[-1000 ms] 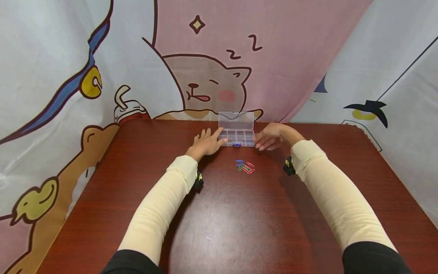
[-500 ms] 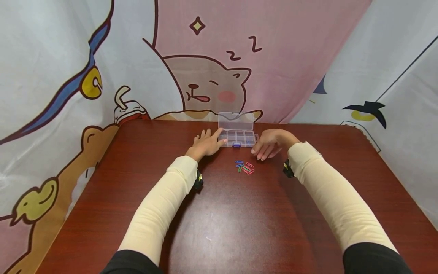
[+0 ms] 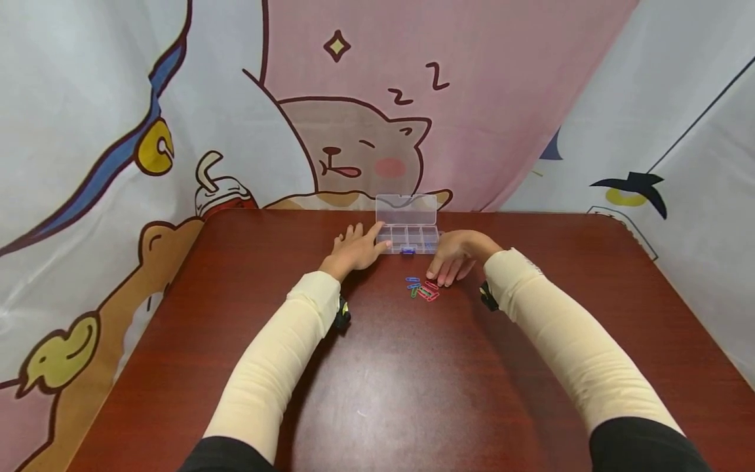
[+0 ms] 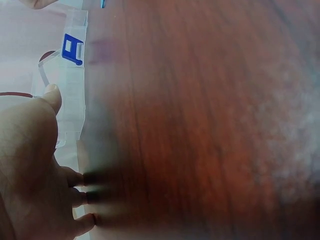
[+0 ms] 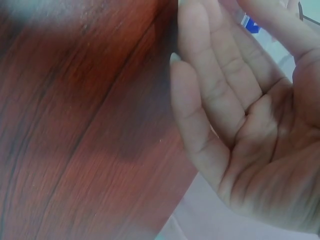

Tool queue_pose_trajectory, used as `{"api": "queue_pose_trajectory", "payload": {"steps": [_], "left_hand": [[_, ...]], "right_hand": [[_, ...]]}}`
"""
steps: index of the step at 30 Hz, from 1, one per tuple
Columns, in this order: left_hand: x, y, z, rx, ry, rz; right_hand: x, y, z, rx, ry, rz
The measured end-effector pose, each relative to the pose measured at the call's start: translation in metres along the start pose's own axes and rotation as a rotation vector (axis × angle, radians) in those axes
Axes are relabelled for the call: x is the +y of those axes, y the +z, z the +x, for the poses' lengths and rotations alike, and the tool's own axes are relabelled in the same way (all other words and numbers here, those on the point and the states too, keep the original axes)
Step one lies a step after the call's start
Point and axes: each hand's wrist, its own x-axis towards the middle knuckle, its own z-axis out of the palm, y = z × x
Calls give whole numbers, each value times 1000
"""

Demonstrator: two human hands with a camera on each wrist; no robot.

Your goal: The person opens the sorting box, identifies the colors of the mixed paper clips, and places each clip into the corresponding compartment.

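Observation:
A clear plastic compartment box (image 3: 415, 235) stands at the back of the table with its lid (image 3: 407, 211) raised and a blue latch (image 4: 72, 49) at its front. My left hand (image 3: 354, 250) rests at the box's left end, fingers spread and thumb over the front corner. Several paper clips lie loose in front of the box: blue (image 3: 412, 279), green (image 3: 414, 293) and pink (image 3: 432, 296). My right hand (image 3: 454, 257) reaches down beside them, fingertips right at the upper pink clip. In the right wrist view its fingers are gently bent, and its palm holds nothing.
The brown wooden table (image 3: 377, 367) reaches back to a cartoon-printed cloth (image 3: 495, 118) hanging behind it. Something small and blue lies in the box's front right compartment. A dark strap-on camera (image 3: 342, 313) sits on the left wrist.
My right hand has moved from the box's right end forward and down to the paper clips. The left hand has stayed at the box, and the clips lie as before.

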Motion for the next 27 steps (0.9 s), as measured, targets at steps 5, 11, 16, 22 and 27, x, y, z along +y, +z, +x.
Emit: {"api": "queue_pose_trajectory", "payload": {"steps": [5, 11, 16, 22, 27], "left_hand": [[-1, 2, 1, 12, 8, 2], [-1, 2, 2, 25, 12, 5], [-1, 2, 3, 45, 7, 20], [-1, 3, 3, 45, 15, 18], [-2, 2, 4, 30, 8, 13]], "right_hand": [[-4, 5, 0, 0, 15, -45], [-9, 10, -2, 43, 22, -111], [-16, 15, -4, 89, 26, -157], [-25, 21, -4, 148, 72, -279], [-32, 25, -5, 183, 116, -373]]}}
